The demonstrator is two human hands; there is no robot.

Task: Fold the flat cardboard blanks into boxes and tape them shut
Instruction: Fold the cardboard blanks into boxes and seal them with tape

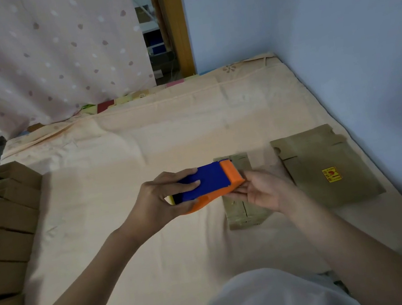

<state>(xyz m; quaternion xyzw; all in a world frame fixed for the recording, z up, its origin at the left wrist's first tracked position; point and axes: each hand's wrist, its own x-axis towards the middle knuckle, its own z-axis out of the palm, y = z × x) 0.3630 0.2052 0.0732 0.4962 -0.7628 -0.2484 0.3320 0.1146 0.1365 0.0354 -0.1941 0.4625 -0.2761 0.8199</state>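
My left hand (160, 201) grips a blue and orange tape dispenser (212, 182) above the peach sheet, thumb on its blue top. My right hand (261, 190) is palm up at the dispenser's orange toothed end, fingertips touching it from below. Under the dispenser and my right hand lies a folded cardboard box (243, 211), partly hidden. A stack of flat cardboard blanks (328, 166) with a yellow sticker lies to the right of it.
Several folded brown boxes (4, 228) stand in a row along the left edge of the bed sheet (117, 165). A blue wall (362, 47) borders the right side; a dotted pink curtain (35, 60) hangs at the back left.
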